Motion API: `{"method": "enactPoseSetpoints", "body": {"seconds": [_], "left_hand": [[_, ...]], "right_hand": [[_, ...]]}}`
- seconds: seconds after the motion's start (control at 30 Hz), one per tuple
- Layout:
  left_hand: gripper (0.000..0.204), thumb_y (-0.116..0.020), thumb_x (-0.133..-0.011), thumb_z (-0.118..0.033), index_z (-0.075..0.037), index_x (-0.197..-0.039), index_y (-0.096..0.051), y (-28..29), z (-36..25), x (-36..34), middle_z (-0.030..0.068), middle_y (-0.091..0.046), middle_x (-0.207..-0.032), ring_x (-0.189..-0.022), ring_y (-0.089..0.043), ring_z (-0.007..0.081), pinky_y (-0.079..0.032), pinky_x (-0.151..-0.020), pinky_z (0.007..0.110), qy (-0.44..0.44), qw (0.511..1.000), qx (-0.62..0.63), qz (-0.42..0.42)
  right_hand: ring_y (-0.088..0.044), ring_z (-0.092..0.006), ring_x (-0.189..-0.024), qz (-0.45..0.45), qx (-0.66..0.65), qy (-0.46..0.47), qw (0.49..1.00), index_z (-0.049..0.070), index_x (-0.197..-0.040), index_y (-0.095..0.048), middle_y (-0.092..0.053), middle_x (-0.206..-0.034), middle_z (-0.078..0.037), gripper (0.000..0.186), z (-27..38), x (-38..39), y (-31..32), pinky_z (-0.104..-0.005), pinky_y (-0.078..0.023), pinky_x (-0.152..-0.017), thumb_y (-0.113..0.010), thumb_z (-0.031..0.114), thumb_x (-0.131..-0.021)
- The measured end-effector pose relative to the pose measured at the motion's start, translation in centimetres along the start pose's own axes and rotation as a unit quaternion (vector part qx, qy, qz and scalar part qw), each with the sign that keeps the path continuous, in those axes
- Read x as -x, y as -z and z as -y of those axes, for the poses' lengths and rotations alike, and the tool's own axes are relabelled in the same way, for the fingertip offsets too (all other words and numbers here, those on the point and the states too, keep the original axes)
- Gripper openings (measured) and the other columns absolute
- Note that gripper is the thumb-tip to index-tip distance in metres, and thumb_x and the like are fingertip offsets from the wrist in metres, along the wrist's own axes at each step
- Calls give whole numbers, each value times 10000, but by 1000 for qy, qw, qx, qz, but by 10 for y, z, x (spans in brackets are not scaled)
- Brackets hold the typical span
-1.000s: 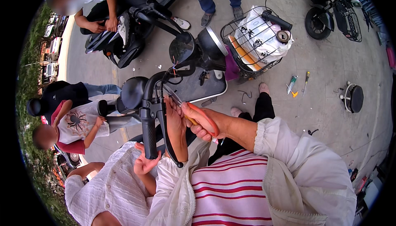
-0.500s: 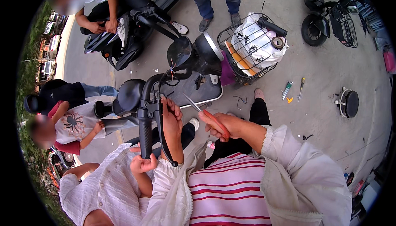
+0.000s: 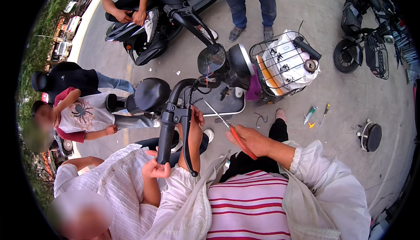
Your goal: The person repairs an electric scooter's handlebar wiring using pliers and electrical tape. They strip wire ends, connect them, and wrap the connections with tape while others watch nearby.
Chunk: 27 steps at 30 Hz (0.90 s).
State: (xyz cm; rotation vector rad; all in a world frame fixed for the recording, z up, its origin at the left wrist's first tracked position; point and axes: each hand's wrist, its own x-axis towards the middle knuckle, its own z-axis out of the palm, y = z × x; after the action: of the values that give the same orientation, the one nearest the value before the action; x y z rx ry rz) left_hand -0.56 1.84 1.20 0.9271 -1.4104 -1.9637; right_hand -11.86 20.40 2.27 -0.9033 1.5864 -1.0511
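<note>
Our right hand [image 3: 250,142] is wrapped around the orange-handled scissors [image 3: 236,135], seemingly so their blades [image 3: 214,109] point away from us, toward the handlebar [image 3: 175,93]. Our left hand [image 3: 197,122] sits behind the brake lever [image 3: 185,139], partly hidden; whether it pinches anything, we cannot tell.

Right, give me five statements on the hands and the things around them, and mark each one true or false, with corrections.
1. The right hand holds orange-handled scissors. True.
2. The left hand is gripping a white plastic bag. False: the left hand is by the black brake lever, well away from the bag.
3. The bag sits in a black wire basket. True.
4. A round black stool hangs from the brake lever. False: it is on the ground, toward the right of the view.
5. A yellow-handled screwdriver lies on the ground. True.
</note>
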Motion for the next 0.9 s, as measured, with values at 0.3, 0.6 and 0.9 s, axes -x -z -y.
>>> {"method": "enactPoseSetpoints", "body": {"seconds": [0.3, 0.6, 0.9], "left_hand": [[237, -449, -1017, -256, -111, -836, -494, 9, 16, -4, 10, -518, -706, -607, -504, 108, -454, -583, 264, -10, 998, -7, -60], [267, -467, -1012, -249, -85, -807, -516, 11, 2, -10, 9, -509, -655, -573, -479, 88, -392, -527, 236, 2, 990, -138, -8], [165, -453, -1015, -236, -93, -965, -518, 10, 1, -6, 6, -548, -762, -658, -520, 108, -439, -588, 257, 13, 981, -190, -35]], "right_hand": [[-526, -234, -748, 9, -108, -7, 994, -10, -938, -561, -554, -779, -128, 526, 33, -36, -33, -362, -438, -735, -407, 488, -1010], [-535, -224, -776, 35, -114, -37, 992, 0, -977, -571, -566, -805, -106, 538, 36, -38, -32, -354, -441, -746, -380, 502, -1012], [-633, -395, -892, -47, -31, -83, 995, -93, -1068, -514, -630, -918, -276, 655, 47, -38, -41, -433, -481, -781, -460, 551, -957]]}}
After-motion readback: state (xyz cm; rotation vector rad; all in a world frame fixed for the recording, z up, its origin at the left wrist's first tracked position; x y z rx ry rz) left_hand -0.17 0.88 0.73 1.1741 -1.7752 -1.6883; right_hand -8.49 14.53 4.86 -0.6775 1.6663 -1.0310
